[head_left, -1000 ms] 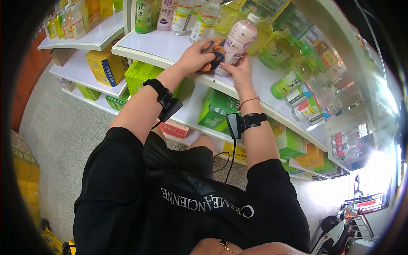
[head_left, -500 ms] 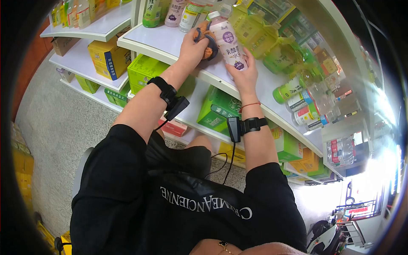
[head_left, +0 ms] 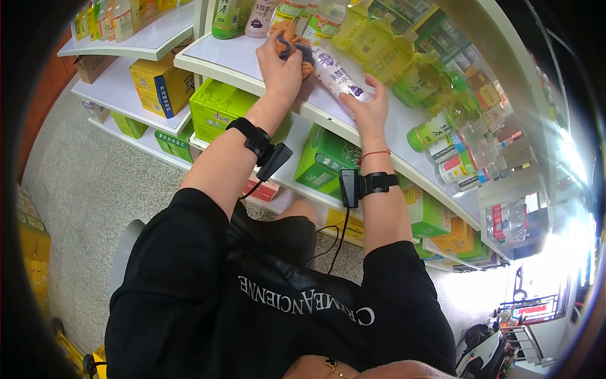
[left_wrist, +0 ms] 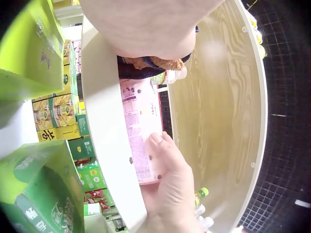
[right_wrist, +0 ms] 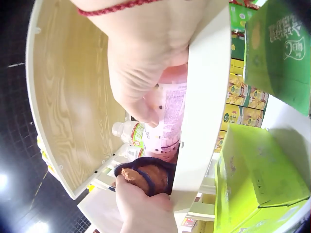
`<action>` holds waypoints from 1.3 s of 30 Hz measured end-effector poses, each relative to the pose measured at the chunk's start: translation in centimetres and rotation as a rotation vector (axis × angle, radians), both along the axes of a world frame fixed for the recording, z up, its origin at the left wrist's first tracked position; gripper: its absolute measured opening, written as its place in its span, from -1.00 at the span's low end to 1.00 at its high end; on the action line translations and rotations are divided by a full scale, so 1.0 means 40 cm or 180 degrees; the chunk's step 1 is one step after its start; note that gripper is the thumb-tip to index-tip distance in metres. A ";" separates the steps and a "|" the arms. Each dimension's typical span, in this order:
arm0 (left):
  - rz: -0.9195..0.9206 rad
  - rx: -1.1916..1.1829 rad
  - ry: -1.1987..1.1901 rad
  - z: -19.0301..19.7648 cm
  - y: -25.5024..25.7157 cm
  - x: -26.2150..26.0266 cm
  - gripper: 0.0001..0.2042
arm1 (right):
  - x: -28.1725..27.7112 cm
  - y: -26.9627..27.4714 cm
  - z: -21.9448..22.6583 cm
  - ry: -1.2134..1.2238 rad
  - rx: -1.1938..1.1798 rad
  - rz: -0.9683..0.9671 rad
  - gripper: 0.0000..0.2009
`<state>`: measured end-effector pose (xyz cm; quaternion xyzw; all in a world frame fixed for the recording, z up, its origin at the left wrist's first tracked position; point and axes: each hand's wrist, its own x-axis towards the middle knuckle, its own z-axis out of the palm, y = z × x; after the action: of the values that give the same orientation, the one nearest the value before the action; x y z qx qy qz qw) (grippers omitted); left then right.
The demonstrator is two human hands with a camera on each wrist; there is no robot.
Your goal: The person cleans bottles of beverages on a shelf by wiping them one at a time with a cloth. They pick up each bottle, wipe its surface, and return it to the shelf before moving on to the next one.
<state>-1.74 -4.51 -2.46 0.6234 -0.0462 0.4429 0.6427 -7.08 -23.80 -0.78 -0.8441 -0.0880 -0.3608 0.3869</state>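
My right hand (head_left: pixel 371 108) grips a pale pink drink bottle (head_left: pixel 334 74) with purple print round its lower part. The bottle is tilted, its top leaning left toward my other hand. My left hand (head_left: pixel 281 72) clutches a bunched orange-brown cloth (head_left: pixel 291 38) with dark blue edging. In the right wrist view the cloth (right_wrist: pixel 146 177) wraps the bottle's top end, hiding the cap. The left wrist view shows the right thumb laid along the bottle's side (left_wrist: pixel 138 126). Both hands are above the front edge of the white shelf (head_left: pixel 243 69).
Rows of bottles stand behind, including a green-labelled bottle (head_left: pixel 225 19) at the left and yellow-green bottles (head_left: pixel 372 47) at the back. More bottles (head_left: pixel 464 151) line the right side. Green cartons (head_left: pixel 325 161) sit on the shelf below, and a yellow box (head_left: pixel 161 86) lies farther left.
The bottle went from upright, leaning right, to tilted left. The cloth moved from the bottle's lower side up to its top. My left hand shifted left and away with it.
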 end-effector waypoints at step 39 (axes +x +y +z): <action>-0.0116 0.2602 -0.0916 0.054 -0.081 -0.033 -0.39 | 0.037 -0.023 -0.033 0.0174 0.0940 -0.0317 -0.68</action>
<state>-3.08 -7.75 -0.30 0.7577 -0.3179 0.4593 0.3376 -5.60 -24.71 -2.10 -0.7908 0.0186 -0.3654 0.4906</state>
